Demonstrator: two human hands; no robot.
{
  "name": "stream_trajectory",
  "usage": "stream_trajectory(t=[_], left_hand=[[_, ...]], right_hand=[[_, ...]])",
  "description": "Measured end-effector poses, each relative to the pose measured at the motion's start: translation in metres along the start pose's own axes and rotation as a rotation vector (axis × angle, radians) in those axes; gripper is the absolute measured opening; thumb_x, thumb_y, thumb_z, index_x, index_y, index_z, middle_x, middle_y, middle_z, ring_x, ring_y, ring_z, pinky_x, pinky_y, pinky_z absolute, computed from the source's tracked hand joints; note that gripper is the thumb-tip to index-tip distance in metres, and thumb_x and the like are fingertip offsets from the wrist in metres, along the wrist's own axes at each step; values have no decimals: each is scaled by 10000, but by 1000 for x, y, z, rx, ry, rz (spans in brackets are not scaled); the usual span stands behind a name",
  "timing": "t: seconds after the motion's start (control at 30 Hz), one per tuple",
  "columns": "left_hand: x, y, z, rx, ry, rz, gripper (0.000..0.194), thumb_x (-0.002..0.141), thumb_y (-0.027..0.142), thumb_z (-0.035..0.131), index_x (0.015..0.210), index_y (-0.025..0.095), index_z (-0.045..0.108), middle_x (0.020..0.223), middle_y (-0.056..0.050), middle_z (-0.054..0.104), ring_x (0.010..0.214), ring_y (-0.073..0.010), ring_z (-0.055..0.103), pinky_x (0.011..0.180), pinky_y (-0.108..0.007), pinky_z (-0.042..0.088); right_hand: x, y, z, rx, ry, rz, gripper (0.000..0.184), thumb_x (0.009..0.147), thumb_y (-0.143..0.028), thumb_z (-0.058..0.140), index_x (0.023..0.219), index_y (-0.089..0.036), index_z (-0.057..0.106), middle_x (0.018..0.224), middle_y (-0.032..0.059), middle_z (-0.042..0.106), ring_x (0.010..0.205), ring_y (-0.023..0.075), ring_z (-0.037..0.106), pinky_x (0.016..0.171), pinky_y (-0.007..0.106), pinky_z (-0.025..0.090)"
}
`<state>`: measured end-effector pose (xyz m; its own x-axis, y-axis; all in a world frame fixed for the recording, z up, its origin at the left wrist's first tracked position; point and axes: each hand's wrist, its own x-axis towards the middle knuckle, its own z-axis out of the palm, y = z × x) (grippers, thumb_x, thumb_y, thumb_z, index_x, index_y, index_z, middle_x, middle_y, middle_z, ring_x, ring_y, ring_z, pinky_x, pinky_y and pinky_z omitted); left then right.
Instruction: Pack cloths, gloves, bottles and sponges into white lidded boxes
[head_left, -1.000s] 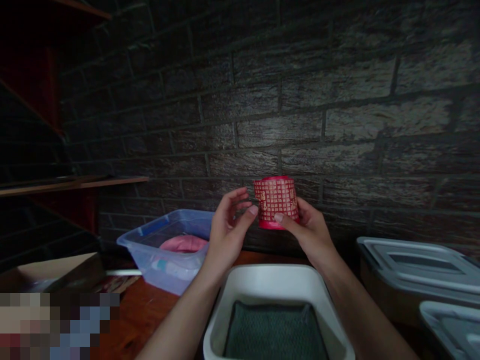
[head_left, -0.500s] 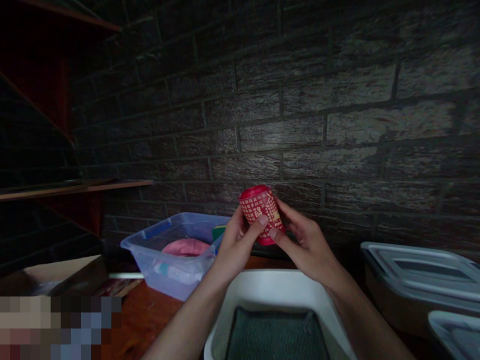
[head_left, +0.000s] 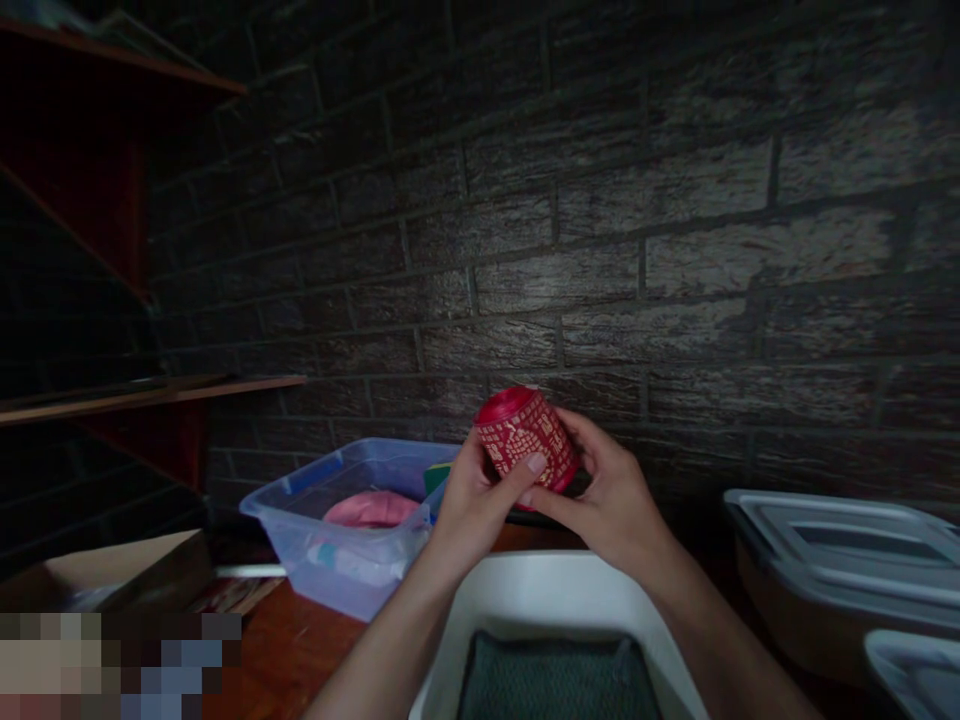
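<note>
Head view: red cylinder (head_left: 516, 442) held aloft in both hands, above far rim of white bin (head_left: 551, 580), before dark brick wall (head_left: 480, 240). Squat, tilted, upper end leaning toward left hand (head_left: 478, 497). Side wrapped in deep red, covered with pale gold, character-like marks, rows of small ones around larger ones; too small to read. Upper end plain, brighter red, slightly shiny. Left fingers gripping cylinder, thumb across patterned front; right hand (head_left: 611, 488) gripping too, thumb at lower edge.
</note>
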<state>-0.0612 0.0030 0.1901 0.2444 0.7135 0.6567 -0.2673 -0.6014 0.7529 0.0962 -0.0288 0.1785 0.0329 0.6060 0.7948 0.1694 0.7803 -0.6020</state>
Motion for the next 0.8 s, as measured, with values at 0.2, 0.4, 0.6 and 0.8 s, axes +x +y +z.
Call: stream_trajectory(t=[0.2, 0.4, 0.6, 0.8], left_hand=[[3, -6, -4, -161, 72, -4, 401, 899, 358, 690, 1256, 196, 605, 1233, -92, 706, 1102, -257, 669, 978, -368, 499], [3, -3, -5, -116, 74, -21, 434, 919, 396, 665, 1314, 221, 621, 1265, -78, 698, 1174, -265, 641, 1053, -391, 461], [7, -4, -4, -66, 68, 37, 452, 934, 390, 668, 1342, 208, 595, 1328, -94, 656, 1303, -250, 552, 1134, -378, 388], [8, -5, -5, -186, 29, 17, 433, 962, 411, 621, 1352, 225, 587, 1367, -89, 641, 1246, -246, 599, 1083, -371, 440]], right_hand=[[3, -6, -1, 157, -71, 79, 651, 833, -330, 797, 1434, -269, 555, 1403, 85, 630, 1209, 279, 641, 1042, 460, 530], [5, -4, 2, 266, -78, 85, 561, 845, -297, 787, 1374, -245, 608, 1315, 67, 691, 1173, 262, 668, 1039, 425, 541], [4, 7, 1, 117, 47, 28, 628, 785, -274, 842, 1365, -267, 603, 1247, 70, 720, 1085, 259, 699, 998, 443, 557], [6, 5, -1, 252, 54, 87, 530, 836, -316, 797, 1335, -243, 633, 1224, 83, 733, 1109, 259, 696, 979, 448, 569]])
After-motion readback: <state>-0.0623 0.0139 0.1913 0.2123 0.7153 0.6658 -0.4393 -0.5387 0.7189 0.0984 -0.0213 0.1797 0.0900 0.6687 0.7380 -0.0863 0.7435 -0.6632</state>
